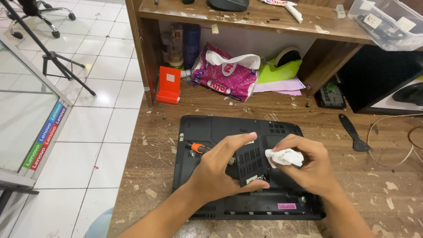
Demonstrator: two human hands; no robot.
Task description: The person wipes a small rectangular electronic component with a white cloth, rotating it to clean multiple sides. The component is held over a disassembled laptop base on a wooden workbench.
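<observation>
Worn wooden bench (pixel 379 185), scratched and flecked with pale paint; white tiled floor (pixel 101 114) to the left. Black matte plastic laptop (pixel 211 130), upside down, flat on the bench, rectangular with rounded corners and slotted vents. Black vented cover panel (pixel 250 162), raised on edge over the laptop's middle, pinched in the left hand (pixel 220 169) together with an orange-and-black screwdriver (pixel 197 147). Crumpled white tissue (pixel 284 157), soft and wadded, clenched in the right hand (pixel 310 169) against the panel.
</observation>
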